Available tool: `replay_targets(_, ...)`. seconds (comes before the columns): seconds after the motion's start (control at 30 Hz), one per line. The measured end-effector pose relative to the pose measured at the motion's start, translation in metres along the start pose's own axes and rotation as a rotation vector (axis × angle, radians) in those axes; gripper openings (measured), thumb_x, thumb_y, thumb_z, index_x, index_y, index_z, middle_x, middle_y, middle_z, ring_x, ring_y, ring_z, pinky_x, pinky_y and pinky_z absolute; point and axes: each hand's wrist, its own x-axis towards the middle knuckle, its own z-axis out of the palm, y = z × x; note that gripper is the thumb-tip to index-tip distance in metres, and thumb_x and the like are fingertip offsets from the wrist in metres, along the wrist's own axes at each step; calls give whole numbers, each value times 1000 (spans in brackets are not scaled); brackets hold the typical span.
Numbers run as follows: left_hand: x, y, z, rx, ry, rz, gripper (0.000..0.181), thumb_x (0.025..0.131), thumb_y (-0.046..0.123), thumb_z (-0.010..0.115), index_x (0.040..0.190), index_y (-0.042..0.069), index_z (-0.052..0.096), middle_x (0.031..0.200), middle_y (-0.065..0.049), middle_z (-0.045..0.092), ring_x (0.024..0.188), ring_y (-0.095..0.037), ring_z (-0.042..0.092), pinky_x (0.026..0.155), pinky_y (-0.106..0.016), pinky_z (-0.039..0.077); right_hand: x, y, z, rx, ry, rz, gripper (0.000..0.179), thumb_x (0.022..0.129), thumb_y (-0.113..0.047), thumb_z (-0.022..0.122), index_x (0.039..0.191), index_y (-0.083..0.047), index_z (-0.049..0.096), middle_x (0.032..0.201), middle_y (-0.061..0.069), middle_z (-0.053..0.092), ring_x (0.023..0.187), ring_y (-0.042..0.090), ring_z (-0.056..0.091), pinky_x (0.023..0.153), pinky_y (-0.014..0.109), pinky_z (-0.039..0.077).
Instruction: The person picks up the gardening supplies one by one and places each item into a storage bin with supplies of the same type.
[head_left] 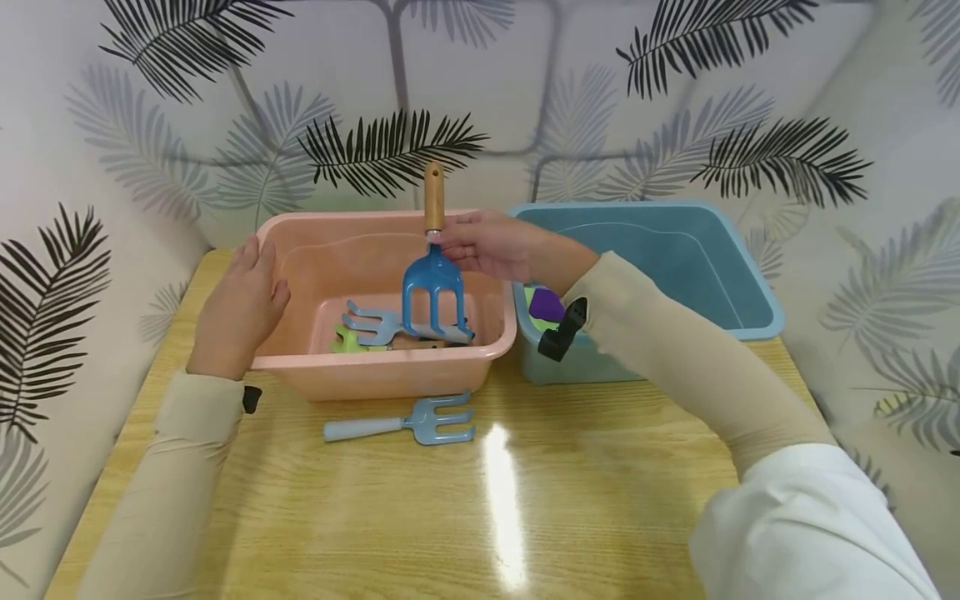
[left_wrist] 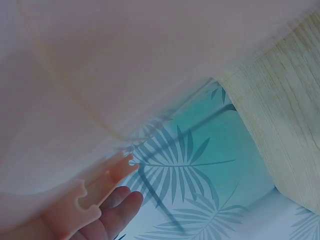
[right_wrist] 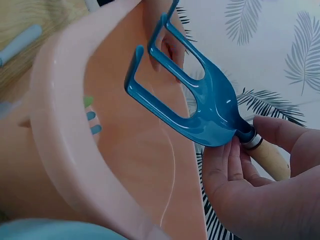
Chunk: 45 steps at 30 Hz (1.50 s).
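My right hand (head_left: 498, 244) pinches a blue three-tined garden hand fork (head_left: 433, 279) by its neck, over the right part of the pink bin (head_left: 397, 369). The fork's wooden handle points up and its bent tines hang down. In the right wrist view, thumb and fingers meet at the collar. My left hand (head_left: 238, 308) rests on the bin's left rim, fingers extended; the left wrist view shows fingertips (left_wrist: 127, 205) beside the rim's underside. Inside the bin lie a light-blue hand fork (head_left: 375, 323), a green piece (head_left: 347, 340) and other tools, partly hidden by the held fork and front rim.
A light-blue hand fork (head_left: 420, 419) lies on the wooden table (head_left: 390, 517) before the pink bin. To the right stands a blue bin (head_left: 761, 308), with purple (head_left: 546, 305) and green things in its near left corner, partly behind my right wrist. Leaf-patterned cloth surrounds the table.
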Motion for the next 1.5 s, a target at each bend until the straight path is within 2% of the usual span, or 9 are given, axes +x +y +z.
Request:
replay_targets(0.13, 2, 0, -2, -4, -3, -7, 53, 91, 7, 50, 135, -15, 33, 136, -38, 30, 125, -51, 31, 99, -58, 31, 10, -5, 1, -47, 7, 2, 17, 92, -7, 55, 105, 3, 52, 73, 3, 46, 67, 13, 45, 72, 23, 48)
replay_targets(0.37, 3, 2, -4, -3, -10, -27, 53, 91, 9, 50, 136, -14, 32, 138, -37, 29, 126, -50, 30, 100, -58, 30, 29, -11, 9, -128, 52, 25, 39, 90, -11, 60, 124, 5, 49, 90, 9, 60, 80, 16, 59, 87, 31, 49)
replay_targets(0.53, 3, 3, -4, -9, -16, -33, 54, 92, 9, 50, 136, -14, 32, 138, -37, 29, 126, -51, 30, 100, -57, 30, 44, -6, 16, -165, 75, 63, 49, 89, -11, 62, 131, 4, 44, 89, 10, 59, 78, 16, 58, 88, 33, 49)
replay_targets(0.8, 1, 3, -3, -3, -14, -37, 53, 92, 9, 50, 136, -14, 32, 138, -37, 29, 126, -50, 30, 102, -55, 29, 56, 3, 20, -193, 28, 83, 48, 90, -10, 59, 133, 3, 44, 78, 8, 54, 71, 16, 52, 84, 30, 48)
replay_targets(0.9, 0, 3, -3, -6, -20, -43, 54, 92, 9, 49, 137, -14, 31, 139, -37, 29, 127, -50, 30, 102, -55, 28, 60, 4, 20, -194, 27, 95, 44, 90, -10, 60, 130, 3, 47, 78, 7, 52, 72, 16, 51, 82, 31, 47)
replay_targets(1.07, 0, 3, -2, -7, -33, -52, 55, 92, 10, 49, 138, -13, 30, 140, -36, 27, 128, -49, 29, 102, -56, 29, 65, 8, 21, -202, 45, 103, 34, 89, -9, 61, 120, 3, 52, 85, 9, 55, 79, 18, 54, 89, 34, 46)
replay_targets(1.27, 0, 2, -2, -8, -29, -50, 55, 92, 9, 49, 138, -13, 30, 140, -36, 27, 128, -49, 29, 102, -56, 29, 71, 14, 23, -284, 34, 92, 35, 89, -11, 62, 120, 3, 52, 99, 11, 60, 89, 19, 59, 90, 34, 48)
replay_targets(1.4, -1, 1, -2, -11, -33, -46, 54, 92, 9, 50, 138, -13, 31, 140, -36, 27, 128, -49, 28, 102, -56, 29, 75, 21, 24, -272, -4, 91, 33, 89, -10, 62, 118, 3, 53, 93, 12, 58, 84, 20, 57, 89, 35, 49)
replay_targets(1.5, -2, 1, -1, -14, -38, -46, 54, 92, 9, 49, 138, -13, 30, 140, -36, 27, 129, -49, 27, 102, -56, 29, 79, 28, 24, -250, -12, 94, 21, 88, -9, 63, 105, 2, 55, 81, 10, 54, 76, 20, 54, 84, 34, 49)
